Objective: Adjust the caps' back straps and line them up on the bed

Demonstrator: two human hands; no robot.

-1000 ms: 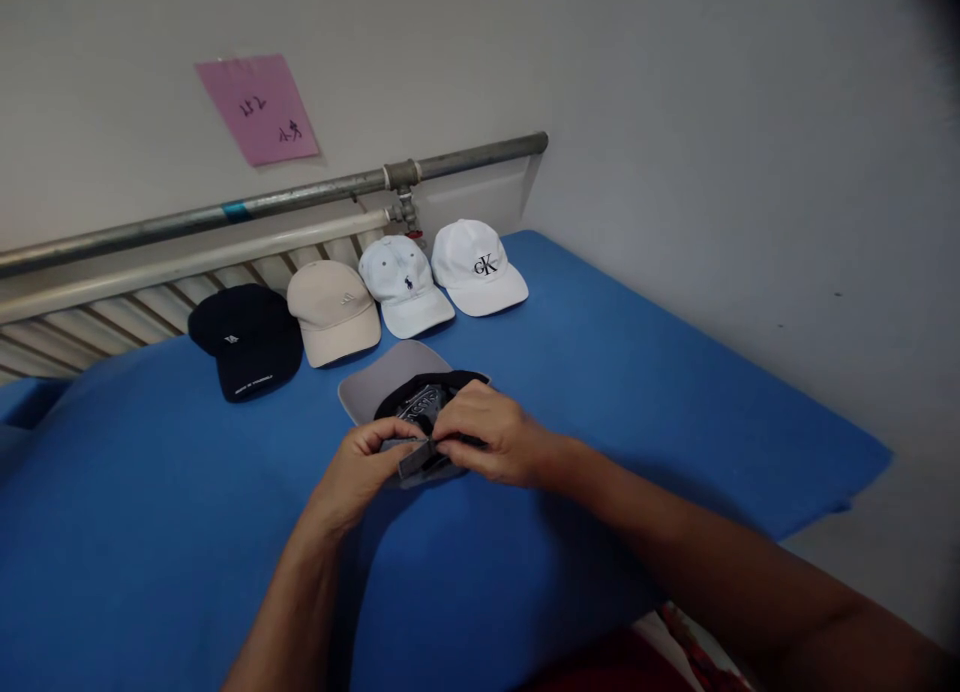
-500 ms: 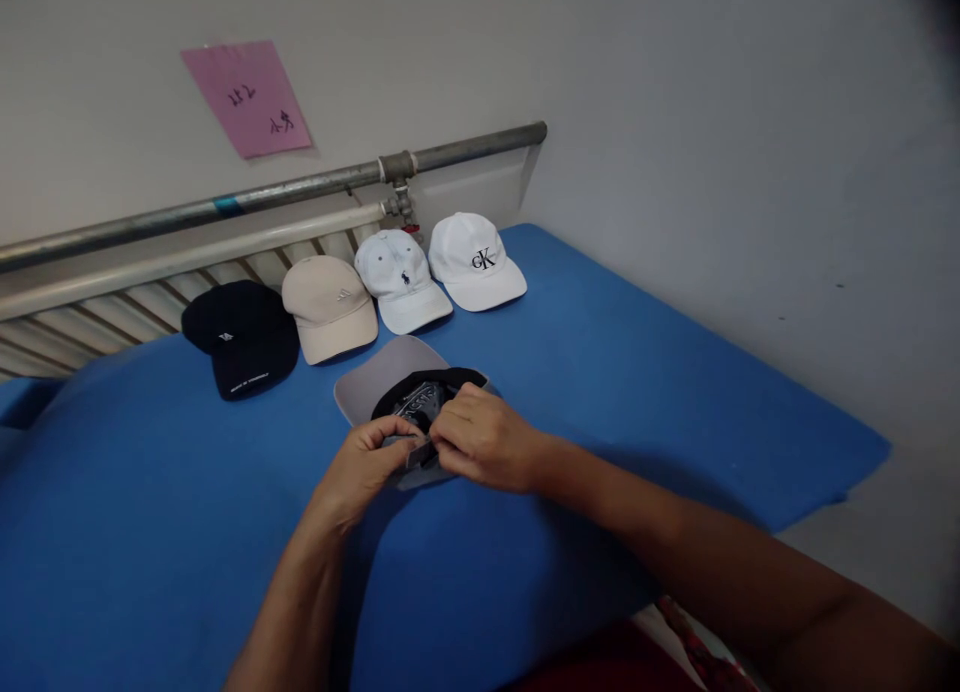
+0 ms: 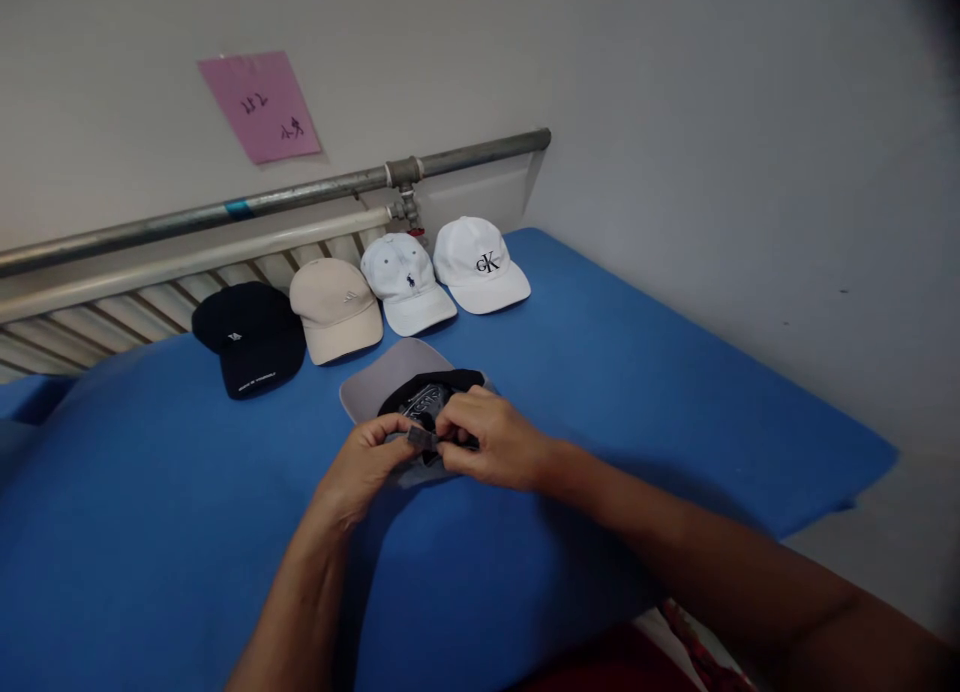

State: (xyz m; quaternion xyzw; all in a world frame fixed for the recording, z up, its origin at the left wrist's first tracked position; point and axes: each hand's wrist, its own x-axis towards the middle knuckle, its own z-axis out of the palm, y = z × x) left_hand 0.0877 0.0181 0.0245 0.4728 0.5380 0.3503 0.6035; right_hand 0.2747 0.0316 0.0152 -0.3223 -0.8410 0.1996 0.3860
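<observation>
A grey cap (image 3: 386,374) lies upside down on the blue cloth, its brim pointing away from me and its dark lining showing. My left hand (image 3: 365,467) and my right hand (image 3: 491,438) meet at the cap's near edge. Both pinch the grey back strap (image 3: 422,438) between thumb and fingers. The fingers hide most of the strap and its clasp.
Several caps sit in a row at the far edge: a black cap (image 3: 251,335), a beige cap (image 3: 334,307), a pale blue cap (image 3: 406,281) and a white cap (image 3: 478,263). Behind them run a metal pipe (image 3: 300,192) and radiator fins. A pink note (image 3: 259,106) hangs on the wall. The blue-covered table (image 3: 637,372) ends at the right.
My fingers have shifted slightly on the strap, drawing its ends closer together. The cap itself stays in place; only the camera view has drifted a little.
</observation>
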